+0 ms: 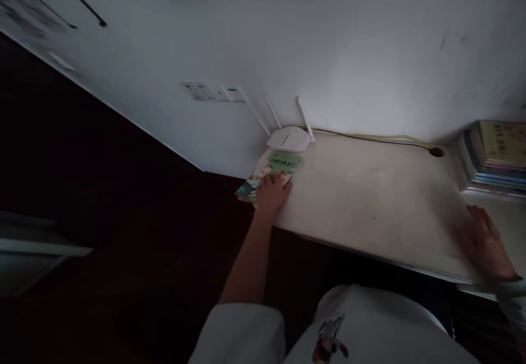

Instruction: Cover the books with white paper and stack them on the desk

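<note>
My left hand [273, 194] lies with its fingers spread on a green picture book [283, 162] at the desk's left end. The book lies flat, its left corner at the desk edge, and part of its cover is hidden under the hand. Over the right part of the desk is my right hand [485, 243], blurred by motion, with its fingers stretched and nothing visible in them. Just beyond that hand stands a stack of books [503, 169], a yellow-covered one on top.
Behind the green book sits a white router [289, 139] with raised antennas. Its yellow and black cables [370, 137] run along the wall to a cable hole [436, 152] in the white desk [349, 199]. Wall sockets [211, 91] are at the left, above dark floor.
</note>
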Demonstrator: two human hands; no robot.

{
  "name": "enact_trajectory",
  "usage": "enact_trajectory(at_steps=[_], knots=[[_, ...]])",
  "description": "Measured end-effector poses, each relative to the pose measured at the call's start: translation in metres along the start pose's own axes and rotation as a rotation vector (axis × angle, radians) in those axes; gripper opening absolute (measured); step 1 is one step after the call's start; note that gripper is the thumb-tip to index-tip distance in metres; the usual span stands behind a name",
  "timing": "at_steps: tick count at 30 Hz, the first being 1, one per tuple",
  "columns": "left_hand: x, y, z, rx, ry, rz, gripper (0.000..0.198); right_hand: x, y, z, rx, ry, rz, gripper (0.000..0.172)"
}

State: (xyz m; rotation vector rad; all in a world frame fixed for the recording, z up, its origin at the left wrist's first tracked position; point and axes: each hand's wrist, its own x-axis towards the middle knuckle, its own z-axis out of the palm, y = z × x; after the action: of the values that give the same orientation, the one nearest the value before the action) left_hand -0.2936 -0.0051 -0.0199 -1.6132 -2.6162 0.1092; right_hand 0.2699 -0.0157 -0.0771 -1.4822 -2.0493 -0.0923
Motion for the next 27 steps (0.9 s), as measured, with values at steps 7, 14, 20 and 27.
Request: enact_trajectory(at_steps=[7,14,20,27], knots=[[-0.021,0.018,-0.025,-0.010,0.037,0.006,0.040,0.002,-0.006,0.000,0.053,0.021,0.029,0.060],[-0.029,-0.006,-0.142,-0.205,0.145,0.000,0.024,0.009,-0.028,-0.012,0.103,0.096,0.060,0.050],[-0.068,0.089,-0.165,-0.657,0.190,0.362,0.024,0.035,-0.089,-0.023,0.304,-0.061,-0.005,0.048],[-0.091,0.200,-0.132,-0.830,-0.040,0.658,0.029,0.064,-0.127,0.008,0.674,-0.443,-0.128,0.071]])
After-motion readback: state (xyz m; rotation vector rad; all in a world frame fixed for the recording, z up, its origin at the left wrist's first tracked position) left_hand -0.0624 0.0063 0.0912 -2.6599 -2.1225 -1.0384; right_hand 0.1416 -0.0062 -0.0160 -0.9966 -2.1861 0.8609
